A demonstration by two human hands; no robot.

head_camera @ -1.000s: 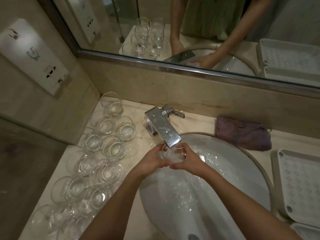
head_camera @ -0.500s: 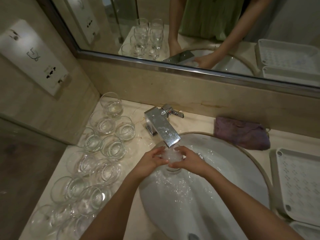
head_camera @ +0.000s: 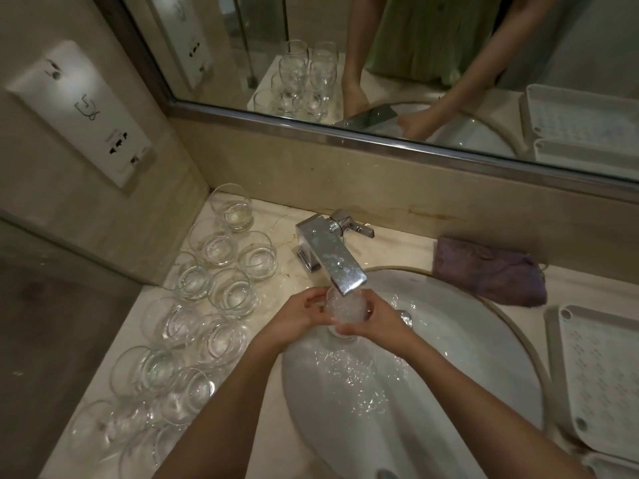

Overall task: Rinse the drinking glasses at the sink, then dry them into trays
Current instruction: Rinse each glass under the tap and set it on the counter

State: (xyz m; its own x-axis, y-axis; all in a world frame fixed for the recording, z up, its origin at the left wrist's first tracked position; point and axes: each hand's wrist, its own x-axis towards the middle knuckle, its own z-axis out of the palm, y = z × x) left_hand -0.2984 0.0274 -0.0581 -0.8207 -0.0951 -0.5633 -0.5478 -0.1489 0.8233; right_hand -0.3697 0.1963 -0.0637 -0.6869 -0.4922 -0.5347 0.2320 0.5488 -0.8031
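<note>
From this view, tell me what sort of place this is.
Likely a hotel bathroom vanity: a basin under a wide mirror, a wall socket panel, and many identical glasses lined up.

Glossy chrome faucet (head_camera: pixel 332 257), clear glass tumblers (head_camera: pixel 221 292), matt purple cloth (head_camera: pixel 491 271), perforated plastic tray (head_camera: pixel 598 385).

no readable text, wall plate (head_camera: pixel 81 112) markings blurred

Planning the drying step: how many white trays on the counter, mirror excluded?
2. One white perforated plastic tray right of the white oval sink; a second white tray cut off at bottom right. More may be off-frame.
</note>
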